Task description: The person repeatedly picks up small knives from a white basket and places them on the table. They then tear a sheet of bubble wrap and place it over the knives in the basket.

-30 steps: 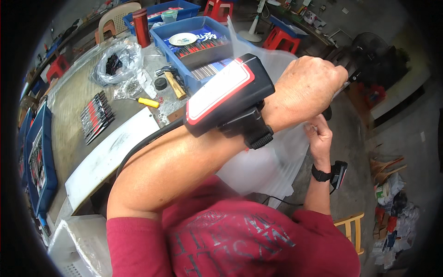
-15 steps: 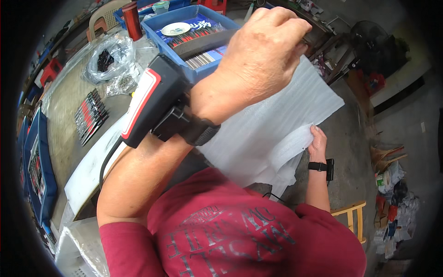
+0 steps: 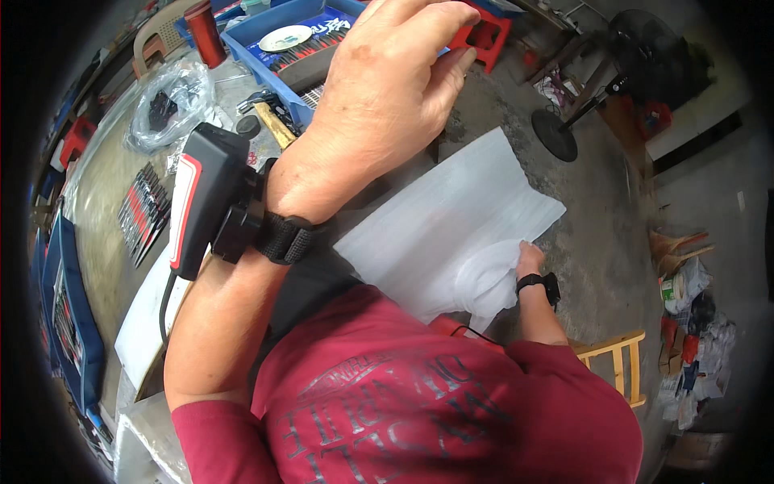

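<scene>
My left hand [image 3: 387, 89] is raised close to the view, over the near side of a blue tray. Its thumb and fingers are apart, and nothing shows between them. A boxy black, white and red device [image 3: 205, 202] is strapped to that wrist. Lower and to the right, my right hand [image 3: 529, 258] grips the edge of a white foam sheet [image 3: 451, 210], whose gathered part bunches up beside the fingers. The rest of the sheet spreads up and to the left, its far corner apart from my left hand. My fingertips on the right are partly hidden by the sheet.
The blue tray [image 3: 242, 50] holds a white dish [image 3: 285, 38] and black-and-red tools. Near it lie a wooden-handled tool [image 3: 274, 125] and a clear plastic bag [image 3: 173, 105]. A black fan [image 3: 556, 133] stands right, beyond a red stool [image 3: 486, 44]; a wooden chair [image 3: 617, 363] is nearer.
My left hand has moved left and up, and its fingers have spread from a closed grip. The sheet's far end has dropped away from it. My right hand has shifted slightly left and down.
</scene>
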Demonstrator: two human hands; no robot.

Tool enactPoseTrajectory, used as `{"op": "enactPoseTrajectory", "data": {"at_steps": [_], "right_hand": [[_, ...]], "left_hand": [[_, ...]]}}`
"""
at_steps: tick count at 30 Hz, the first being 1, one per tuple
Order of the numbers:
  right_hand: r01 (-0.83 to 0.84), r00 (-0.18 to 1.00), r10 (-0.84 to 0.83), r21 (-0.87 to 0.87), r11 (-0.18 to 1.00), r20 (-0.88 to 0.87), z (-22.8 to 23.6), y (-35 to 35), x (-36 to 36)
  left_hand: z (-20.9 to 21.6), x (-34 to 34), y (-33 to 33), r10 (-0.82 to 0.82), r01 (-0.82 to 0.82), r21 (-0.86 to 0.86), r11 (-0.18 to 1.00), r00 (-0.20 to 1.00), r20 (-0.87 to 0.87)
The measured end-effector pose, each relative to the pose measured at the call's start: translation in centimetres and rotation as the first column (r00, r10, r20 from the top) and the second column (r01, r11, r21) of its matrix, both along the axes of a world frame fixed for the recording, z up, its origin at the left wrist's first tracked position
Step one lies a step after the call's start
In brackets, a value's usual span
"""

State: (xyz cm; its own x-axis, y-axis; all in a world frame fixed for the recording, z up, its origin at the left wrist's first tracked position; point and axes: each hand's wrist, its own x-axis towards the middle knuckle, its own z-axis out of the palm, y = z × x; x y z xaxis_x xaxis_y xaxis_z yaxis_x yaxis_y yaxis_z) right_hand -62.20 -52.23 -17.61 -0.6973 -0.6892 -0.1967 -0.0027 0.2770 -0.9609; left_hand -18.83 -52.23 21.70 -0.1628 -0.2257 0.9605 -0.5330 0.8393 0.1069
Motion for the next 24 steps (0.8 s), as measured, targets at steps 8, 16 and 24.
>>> {"op": "enactPoseTrajectory", "data": {"at_steps": [8, 16, 24], "right_hand": [[-0.071, 0.894, 0.207, 0.329, 0.941, -0.398, -10.1, 1.3, -5.1], [0.016, 0.741, 0.196, 0.309, 0.951, -0.643, -3.1, 4.5, -2.5], [-0.057, 0.800, 0.253, 0.350, 0.935, -0.545, 5.6, 2.7, -1.1]], "left_hand": [[-0.5, 0.2, 0.1, 0.000, -0.002, 0.120, 0.993, 1.000, 0.014], [-1.4, 0.6, -0.2, 0.086, -0.094, 0.251, 0.963, 0.995, 0.044], [-1.6, 1.7, 0.0, 0.096, -0.100, 0.286, 0.953, 0.995, 0.028]]}}
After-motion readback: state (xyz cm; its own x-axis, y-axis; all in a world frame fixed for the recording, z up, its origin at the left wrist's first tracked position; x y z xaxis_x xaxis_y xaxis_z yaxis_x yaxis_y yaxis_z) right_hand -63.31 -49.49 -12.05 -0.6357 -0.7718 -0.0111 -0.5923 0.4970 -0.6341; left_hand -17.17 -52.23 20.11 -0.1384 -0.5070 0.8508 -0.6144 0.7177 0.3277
